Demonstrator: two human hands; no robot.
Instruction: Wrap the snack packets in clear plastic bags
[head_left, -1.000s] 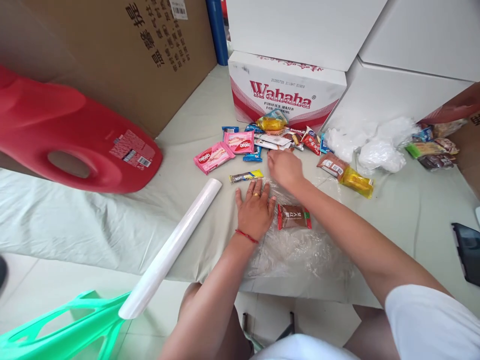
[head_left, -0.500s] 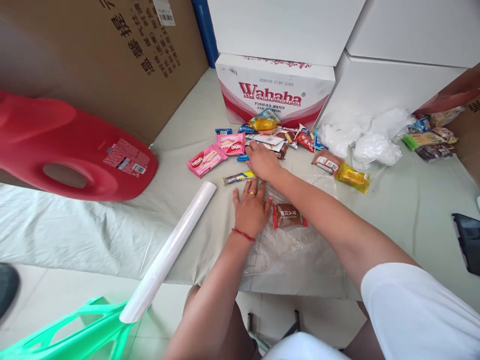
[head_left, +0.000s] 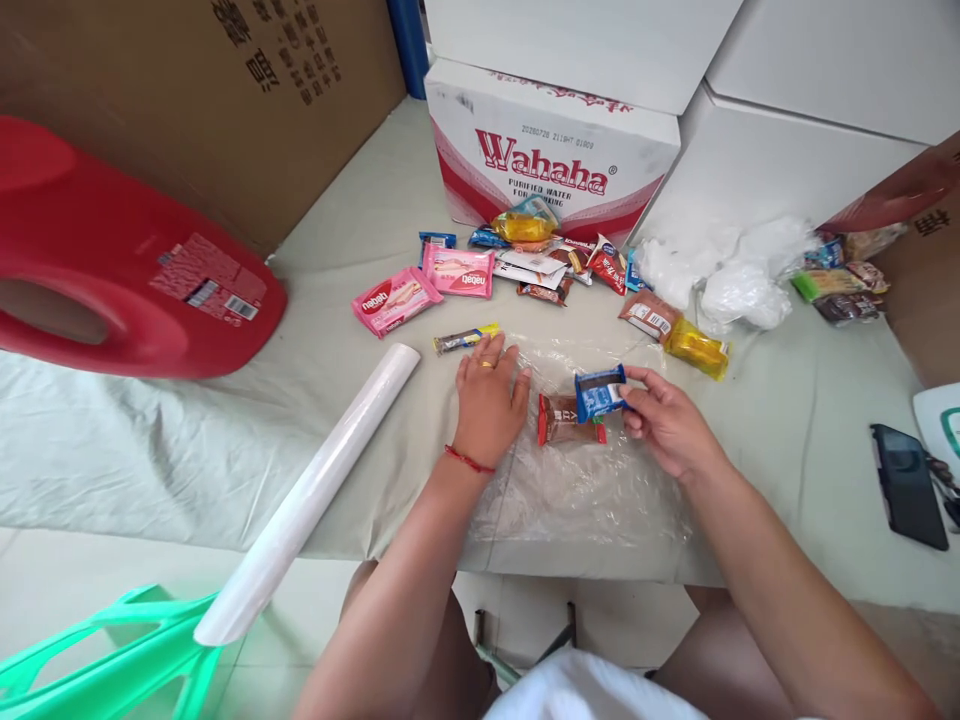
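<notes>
My right hand (head_left: 664,415) pinches a small blue snack packet (head_left: 600,394) by its right end. The packet is held over a brown snack packet with red ends (head_left: 559,425), partly covering it. That brown packet rests on a sheet of clear plastic (head_left: 577,490) spread on the cloth-covered table. My left hand (head_left: 491,395) lies palm down at the sheet's left edge, fingers spread. Just beyond its fingertips is a slim yellow-and-dark snack bar (head_left: 465,339). Two pink wafer packs (head_left: 397,302) lie farther left.
A heap of snacks (head_left: 532,265) lies before a Wahaha carton (head_left: 551,160). Crumpled clear bags (head_left: 742,280) sit to its right. A white roll (head_left: 315,490) overhangs the front edge above a green stool (head_left: 120,650). A red jug (head_left: 135,270) stands left, a phone (head_left: 907,487) right.
My right hand has come back from the heap toward me, bringing the blue packet over the brown one. My left hand stays flat at nearly the same place. The view has shifted slightly.
</notes>
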